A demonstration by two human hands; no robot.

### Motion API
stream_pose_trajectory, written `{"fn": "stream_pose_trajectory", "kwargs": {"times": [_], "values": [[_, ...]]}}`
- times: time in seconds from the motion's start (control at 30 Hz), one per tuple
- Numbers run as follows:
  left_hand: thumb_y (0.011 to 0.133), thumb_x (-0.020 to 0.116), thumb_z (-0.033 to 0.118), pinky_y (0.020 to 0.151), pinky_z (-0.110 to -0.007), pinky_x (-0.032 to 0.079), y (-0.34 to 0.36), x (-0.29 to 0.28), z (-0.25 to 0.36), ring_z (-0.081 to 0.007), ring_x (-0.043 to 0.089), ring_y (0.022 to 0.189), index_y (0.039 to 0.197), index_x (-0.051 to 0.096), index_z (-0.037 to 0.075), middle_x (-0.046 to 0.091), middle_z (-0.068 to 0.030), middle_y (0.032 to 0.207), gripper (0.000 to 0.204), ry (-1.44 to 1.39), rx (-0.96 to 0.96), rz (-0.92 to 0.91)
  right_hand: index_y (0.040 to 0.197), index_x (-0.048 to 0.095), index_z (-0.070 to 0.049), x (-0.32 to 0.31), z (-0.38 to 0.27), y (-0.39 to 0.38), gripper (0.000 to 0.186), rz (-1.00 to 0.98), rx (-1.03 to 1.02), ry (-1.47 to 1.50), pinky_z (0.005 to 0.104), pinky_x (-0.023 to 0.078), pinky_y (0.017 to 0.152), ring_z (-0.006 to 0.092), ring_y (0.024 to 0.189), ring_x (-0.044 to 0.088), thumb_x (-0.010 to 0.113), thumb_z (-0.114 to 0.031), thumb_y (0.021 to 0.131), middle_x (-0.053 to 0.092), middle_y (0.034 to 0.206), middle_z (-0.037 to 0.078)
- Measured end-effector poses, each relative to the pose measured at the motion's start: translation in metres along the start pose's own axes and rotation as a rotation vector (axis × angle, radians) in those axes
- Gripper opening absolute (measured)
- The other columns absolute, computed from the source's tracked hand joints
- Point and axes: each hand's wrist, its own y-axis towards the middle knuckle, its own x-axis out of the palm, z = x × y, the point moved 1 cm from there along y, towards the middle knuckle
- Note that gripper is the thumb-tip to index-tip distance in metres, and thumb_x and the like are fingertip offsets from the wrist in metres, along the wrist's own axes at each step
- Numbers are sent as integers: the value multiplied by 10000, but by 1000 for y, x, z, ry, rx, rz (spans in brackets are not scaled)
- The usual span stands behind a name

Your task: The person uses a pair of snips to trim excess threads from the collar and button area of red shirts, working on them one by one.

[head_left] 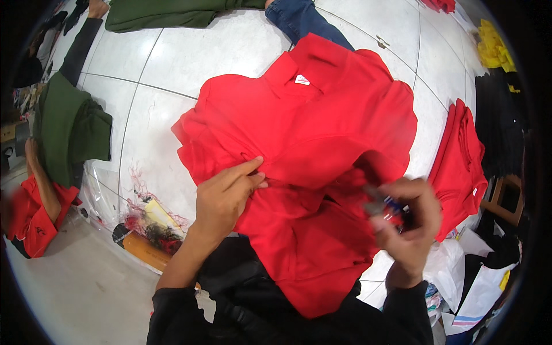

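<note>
A red collared shirt (299, 132) with a white neck label lies spread before me, its lower part bunched over my black-clothed lap. My left hand (225, 195) is closed on a fold of its fabric near the middle, thumb and fingertips pinching the cloth. Over the shirt's right side, my right hand (411, 221) is wrapped round small thread snips (384, 206). Blur softens the snips: a grey metal tip and a blue and red handle show. Just beside the tip, the cloth gapes into a dark opening.
Folded red garments (460, 167) lie at the right, near a white plastic bag (445, 267). Loose thread scraps (146, 213) litter the left floor. A co-worker in a red top (40, 221) is near a green garment (72, 129). Another green garment (155, 14) lies at the far side.
</note>
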Motion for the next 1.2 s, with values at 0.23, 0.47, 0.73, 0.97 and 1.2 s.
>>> {"fn": "stream_pose_trajectory", "kwargs": {"times": [0.23,0.47,0.73,0.97,1.2], "values": [[1019,703,30,777,-327,631,6,-4,3,-268,813,967,1026,661,-33,797,-200,1085,77,-226,-173,62,1012,648,-49,45,0,84,299,-178,-431,-515,316,545,597,210,643,696,855,-145,819,686,803,70],[1086,638,81,773,-340,630,7,-4,5,-299,807,1042,1092,580,-20,794,-223,1040,117,-326,-306,52,864,579,-94,85,8,74,261,-276,-454,-634,387,456,469,268,530,653,812,-182,787,639,648,69],[1090,626,77,793,-334,629,3,-7,3,-280,812,987,1106,581,-14,788,-232,1102,103,-336,-293,46,871,586,-87,98,24,72,259,-283,-451,-571,404,475,479,276,532,659,808,-209,818,617,609,71],[1124,488,153,1140,-426,493,-34,-109,-61,-306,567,1394,1556,372,-50,468,-225,1582,491,-537,-552,1200,1115,708,-70,25,5,69,392,12,-264,-585,327,609,664,228,821,774,910,-135,785,733,1012,87],[1048,626,116,1004,-408,569,-38,-96,-55,-260,668,1204,1297,677,-20,688,-129,1323,289,260,-459,819,977,676,-3,-21,37,59,301,-59,-174,-643,291,518,653,217,715,659,895,-91,790,701,929,75]]}}
